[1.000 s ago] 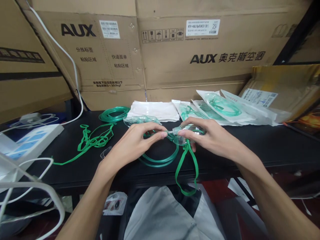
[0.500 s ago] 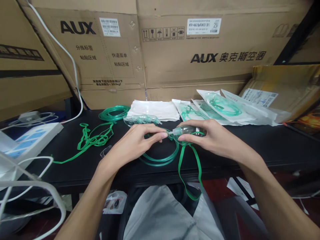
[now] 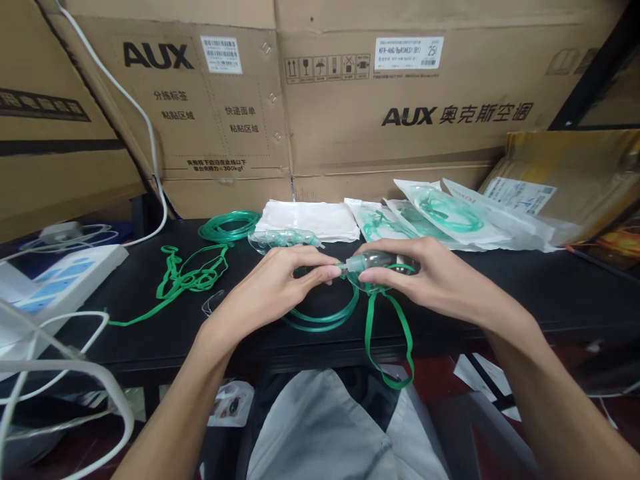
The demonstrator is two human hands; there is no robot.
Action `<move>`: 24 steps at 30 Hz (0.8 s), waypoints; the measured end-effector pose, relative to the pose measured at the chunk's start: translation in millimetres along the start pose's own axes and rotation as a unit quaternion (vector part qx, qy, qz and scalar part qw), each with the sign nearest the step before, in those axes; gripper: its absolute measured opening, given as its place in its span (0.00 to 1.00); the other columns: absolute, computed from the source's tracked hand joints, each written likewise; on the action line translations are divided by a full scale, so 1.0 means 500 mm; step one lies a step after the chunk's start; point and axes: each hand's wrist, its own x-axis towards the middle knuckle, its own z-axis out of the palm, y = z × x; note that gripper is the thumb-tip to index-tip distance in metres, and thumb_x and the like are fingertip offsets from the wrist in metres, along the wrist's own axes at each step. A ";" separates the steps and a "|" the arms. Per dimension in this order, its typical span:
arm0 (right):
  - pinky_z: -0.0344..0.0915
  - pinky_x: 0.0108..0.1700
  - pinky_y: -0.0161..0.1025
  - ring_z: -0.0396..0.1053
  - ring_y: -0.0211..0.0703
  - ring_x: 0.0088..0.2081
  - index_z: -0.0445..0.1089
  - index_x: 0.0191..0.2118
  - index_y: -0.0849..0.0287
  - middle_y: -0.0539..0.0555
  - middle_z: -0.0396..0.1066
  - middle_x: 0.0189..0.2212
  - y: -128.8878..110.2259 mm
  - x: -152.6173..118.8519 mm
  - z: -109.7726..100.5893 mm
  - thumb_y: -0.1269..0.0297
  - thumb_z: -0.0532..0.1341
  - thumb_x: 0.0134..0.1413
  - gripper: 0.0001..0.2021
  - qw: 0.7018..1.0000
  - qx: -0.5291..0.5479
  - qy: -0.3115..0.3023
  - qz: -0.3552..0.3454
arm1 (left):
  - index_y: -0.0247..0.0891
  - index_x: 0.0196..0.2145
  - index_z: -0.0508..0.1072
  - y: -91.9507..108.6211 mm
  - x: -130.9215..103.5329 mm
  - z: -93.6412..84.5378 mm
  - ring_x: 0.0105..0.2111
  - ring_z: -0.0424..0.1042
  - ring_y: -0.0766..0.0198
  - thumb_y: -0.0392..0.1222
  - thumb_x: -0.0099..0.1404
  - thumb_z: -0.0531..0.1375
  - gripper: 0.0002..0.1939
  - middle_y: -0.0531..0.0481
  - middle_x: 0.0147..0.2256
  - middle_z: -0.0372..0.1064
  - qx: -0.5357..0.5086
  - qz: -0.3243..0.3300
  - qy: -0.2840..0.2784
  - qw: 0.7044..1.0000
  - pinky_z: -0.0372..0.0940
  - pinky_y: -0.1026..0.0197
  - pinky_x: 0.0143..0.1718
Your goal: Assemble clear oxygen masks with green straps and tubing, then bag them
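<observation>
- Open black tabletop [image 3: 570, 290] lies right of the right hand [image 3: 430, 270].
- White packs [image 3: 307, 221] block passage behind.
- A tangled green strap [image 3: 169, 293] obstructs the left hand's [image 3: 285, 277] left.

Clear glossy plastic mask [image 3: 369, 284] in the right hand [image 3: 440, 275], smooth shiny plastic tubing [image 3: 325, 322] beside the left hand [image 3: 280, 280], matt cardboard [image 3: 340, 150] beyond both, smooth black desk [image 3: 480, 293] beneath

The strap [image 3: 369, 327] is green; the mask [image 3: 367, 283] is clear, green-tinted.
</observation>
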 end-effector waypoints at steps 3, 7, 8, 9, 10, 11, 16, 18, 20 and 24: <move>0.69 0.52 0.45 0.76 0.55 0.48 0.78 0.53 0.51 0.51 0.80 0.49 0.007 0.004 -0.001 0.51 0.65 0.61 0.18 0.999 0.036 0.000 0.006 | 0.45 0.47 0.82 0.002 0.002 0.005 0.42 0.75 0.58 0.55 0.74 0.58 0.17 0.52 0.41 0.80 0.004 0.014 0.024 1.000 0.65 0.59 0.45; 0.68 0.53 0.44 0.75 0.55 0.50 0.79 0.53 0.52 0.51 0.80 0.48 0.012 0.008 0.002 0.52 0.66 0.60 0.18 0.998 0.054 0.014 0.020 | 0.46 0.49 0.82 -0.002 0.006 0.014 0.44 0.75 0.58 0.51 0.74 0.60 0.14 0.51 0.42 0.80 0.026 0.048 0.057 0.997 0.65 0.59 0.46; 0.68 0.52 0.44 0.75 0.55 0.49 0.79 0.52 0.53 0.51 0.81 0.47 0.012 0.009 0.002 0.53 0.66 0.59 0.18 0.998 0.057 0.016 0.027 | 0.45 0.49 0.82 -0.002 0.006 0.016 0.44 0.75 0.58 0.50 0.74 0.60 0.14 0.51 0.42 0.80 0.035 0.057 0.065 0.996 0.65 0.59 0.47; 0.68 0.50 0.43 0.75 0.54 0.48 0.79 0.51 0.52 0.51 0.81 0.45 0.011 0.010 0.001 0.52 0.66 0.59 0.17 0.998 0.061 0.015 0.033 | 0.44 0.48 0.82 -0.002 0.007 0.017 0.44 0.75 0.59 0.49 0.73 0.60 0.13 0.51 0.43 0.79 0.045 0.065 0.073 0.994 0.65 0.59 0.48; 0.68 0.46 0.42 0.75 0.53 0.45 0.80 0.49 0.52 0.50 0.81 0.43 0.010 0.011 0.000 0.52 0.67 0.59 0.16 0.997 0.068 0.011 0.038 | 0.44 0.48 0.82 -0.002 0.008 0.018 0.44 0.75 0.59 0.48 0.73 0.61 0.13 0.50 0.43 0.79 0.056 0.072 0.080 0.993 0.65 0.58 0.48; 0.67 0.42 0.41 0.75 0.51 0.42 0.81 0.46 0.52 0.49 0.81 0.41 0.008 0.012 -0.001 0.52 0.66 0.59 0.14 0.996 0.079 0.006 0.040 | 0.43 0.48 0.82 -0.001 0.008 0.020 0.44 0.75 0.59 0.47 0.74 0.61 0.13 0.50 0.42 0.79 0.067 0.077 0.086 0.991 0.65 0.58 0.48; 0.58 0.31 0.37 0.67 0.39 0.28 0.78 0.33 0.56 0.47 0.72 0.24 0.006 0.012 0.001 0.51 0.65 0.62 0.14 0.983 0.178 -0.017 0.041 | 0.39 0.47 0.81 0.012 0.007 0.023 0.42 0.74 0.60 0.45 0.74 0.60 0.12 0.49 0.40 0.78 0.112 0.105 0.124 0.980 0.65 0.58 0.47; 0.55 0.30 0.37 0.63 0.38 0.26 0.76 0.31 0.57 0.46 0.67 0.22 0.009 0.012 0.010 0.49 0.64 0.62 0.16 0.971 0.232 -0.023 0.057 | 0.38 0.47 0.81 0.017 0.006 0.023 0.42 0.73 0.59 0.44 0.74 0.60 0.12 0.49 0.40 0.77 0.144 0.118 0.137 0.973 0.65 0.58 0.46; 0.53 0.29 0.37 0.60 0.37 0.25 0.75 0.32 0.58 0.46 0.64 0.22 0.013 0.013 0.022 0.47 0.64 0.62 0.18 0.954 0.289 -0.035 0.072 | 0.37 0.47 0.81 0.019 0.006 0.023 0.42 0.72 0.59 0.43 0.75 0.59 0.11 0.49 0.39 0.77 0.176 0.124 0.140 0.966 0.64 0.58 0.46; 0.54 0.30 0.37 0.59 0.36 0.25 0.73 0.30 0.60 0.48 0.66 0.23 0.019 0.018 0.036 0.46 0.62 0.63 0.21 0.939 0.329 -0.048 0.084 | 0.37 0.48 0.80 0.014 0.005 0.026 0.42 0.72 0.59 0.42 0.76 0.58 0.12 0.49 0.40 0.76 0.193 0.107 0.130 0.967 0.63 0.58 0.46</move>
